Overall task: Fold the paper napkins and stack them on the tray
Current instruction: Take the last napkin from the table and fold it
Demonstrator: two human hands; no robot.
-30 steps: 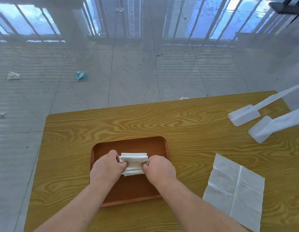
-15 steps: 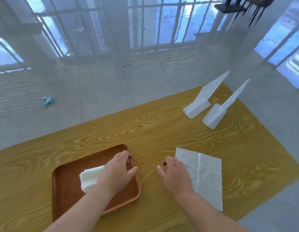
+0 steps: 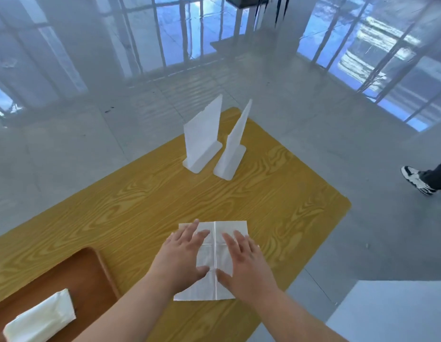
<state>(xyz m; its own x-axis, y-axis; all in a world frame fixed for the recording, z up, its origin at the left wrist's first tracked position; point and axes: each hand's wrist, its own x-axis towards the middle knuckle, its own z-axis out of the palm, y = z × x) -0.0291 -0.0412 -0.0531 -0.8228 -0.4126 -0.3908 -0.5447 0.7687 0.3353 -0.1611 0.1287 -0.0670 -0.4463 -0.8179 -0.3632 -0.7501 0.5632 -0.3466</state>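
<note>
Left hand (image 3: 182, 257) and right hand (image 3: 246, 262) lie flat with fingers spread wide, holding nothing, pressing on the open napkin (image 3: 229, 227), which sits on the table (image 3: 140, 206) right of the tray (image 3: 91, 275), apart from its rim. Thin, soft and creased in a cross, the square sheet could slide on the slick wood-grain top or bunch under uneven pressure, leaving a skewed fold or a tear. Folded napkins (image 3: 39, 319), a soft white wad, lie inside the tray, which is smooth, brown and round-cornered.
</note>
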